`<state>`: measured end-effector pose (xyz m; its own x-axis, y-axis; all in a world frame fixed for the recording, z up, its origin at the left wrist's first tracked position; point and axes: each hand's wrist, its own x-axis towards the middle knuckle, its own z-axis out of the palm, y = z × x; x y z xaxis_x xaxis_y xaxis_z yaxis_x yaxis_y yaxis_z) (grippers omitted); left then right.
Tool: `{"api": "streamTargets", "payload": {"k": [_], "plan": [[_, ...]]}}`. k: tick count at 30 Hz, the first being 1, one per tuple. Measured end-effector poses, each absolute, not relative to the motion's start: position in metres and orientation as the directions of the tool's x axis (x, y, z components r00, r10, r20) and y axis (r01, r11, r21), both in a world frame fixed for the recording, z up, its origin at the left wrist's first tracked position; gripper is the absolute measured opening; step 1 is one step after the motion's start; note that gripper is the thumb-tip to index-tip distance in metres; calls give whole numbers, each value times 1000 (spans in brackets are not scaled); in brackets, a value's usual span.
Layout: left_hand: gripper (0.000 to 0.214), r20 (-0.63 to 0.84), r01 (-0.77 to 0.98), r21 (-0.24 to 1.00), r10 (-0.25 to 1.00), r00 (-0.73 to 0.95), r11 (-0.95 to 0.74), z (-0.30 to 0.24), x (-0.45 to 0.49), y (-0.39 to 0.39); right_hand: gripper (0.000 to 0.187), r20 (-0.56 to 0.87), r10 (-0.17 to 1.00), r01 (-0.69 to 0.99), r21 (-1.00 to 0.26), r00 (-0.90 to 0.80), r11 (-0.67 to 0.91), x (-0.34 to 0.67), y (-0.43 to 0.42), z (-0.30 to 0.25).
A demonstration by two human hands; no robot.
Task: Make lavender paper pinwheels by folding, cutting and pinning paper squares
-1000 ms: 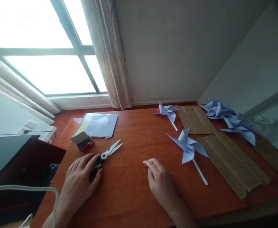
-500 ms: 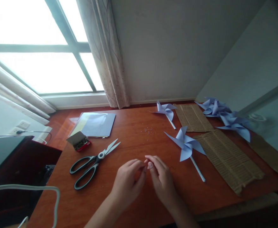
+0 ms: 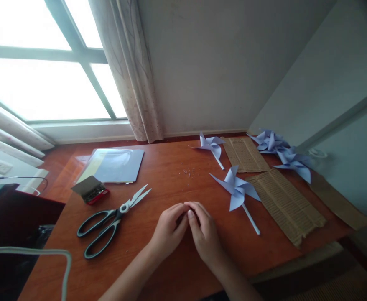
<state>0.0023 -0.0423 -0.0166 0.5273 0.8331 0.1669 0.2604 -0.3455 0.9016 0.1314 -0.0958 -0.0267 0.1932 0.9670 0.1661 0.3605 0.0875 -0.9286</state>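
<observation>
Grip in head view: we are holding left hand and right hand together over the surface, fingertips touching; we are not managing to tell if anything is pinched between. Scissors are lying left of the left hand, blades parted and pointing away from us. Nearest pinwheel is lying right of the right hand, stick angling towards us, by the cardboard. Tiny bits are lying scattered beyond the hands.

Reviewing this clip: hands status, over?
Left hand and right hand: fingertips together, any held item hidden. White-bladed, black-handled scissors: open, unheld. Tiny pale scraps beyond.
</observation>
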Motion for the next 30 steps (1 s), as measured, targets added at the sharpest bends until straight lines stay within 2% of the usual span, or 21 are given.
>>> {"api": "streamTargets", "payload": {"k": [7, 15, 30], "plan": [[21, 168, 251, 903, 823, 542, -350, -19, 2, -42, 30, 145, 971, 302, -950, 190, 82, 127, -86, -20], [21, 170, 279, 889, 826, 537, -364, -26, 0, -40, 30, 206, 970, 385, -912, 127, 143, 127, -77, -17], [19, 171, 315, 861, 811, 560, -399, -24, 0, -42, 31, 218, 970, 398, -903, 106, 160, 130, -80, -20]]}}
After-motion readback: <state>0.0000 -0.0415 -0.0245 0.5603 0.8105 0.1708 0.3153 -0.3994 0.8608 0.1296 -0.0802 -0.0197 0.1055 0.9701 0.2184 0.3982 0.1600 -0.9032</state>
